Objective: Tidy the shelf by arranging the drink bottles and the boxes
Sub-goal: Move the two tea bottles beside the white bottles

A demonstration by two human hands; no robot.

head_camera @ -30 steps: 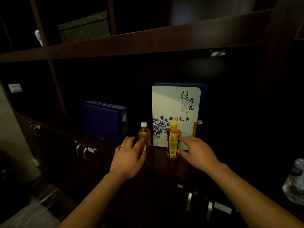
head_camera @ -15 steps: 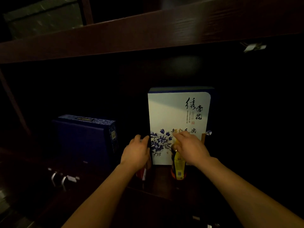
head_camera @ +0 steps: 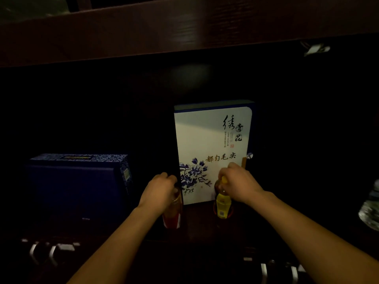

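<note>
Light is running very dim here. We are looking down into a dark wooden shelf [head_camera: 202,228] where 2 drink bottles are standing upright in front of a tall white box [head_camera: 205,136] printed with blue flowers and brush lettering. The left hand [head_camera: 160,191] is curling over the top of the red-labelled bottle [head_camera: 173,219], its grip closing round the neck and hiding the cap. This bottle is sitting just off the white box's lower left corner. The right hand [head_camera: 239,184] is gripping the yellow-labelled bottle [head_camera: 223,206] the same way, fingers wrapping the neck with a bit of yellow cap showing between them. That bottle is standing before the box's lower right part. We are not able to tell whether either base is pressing on the shelf or hanging just clear of it. Well to the left, a dark blue box [head_camera: 78,185] is sitting apart from the bottles. A clear plastic bottle [head_camera: 371,210] is showing at the far right edge, and pale drawer handles [head_camera: 53,251] are catching light below the shelf.
</note>
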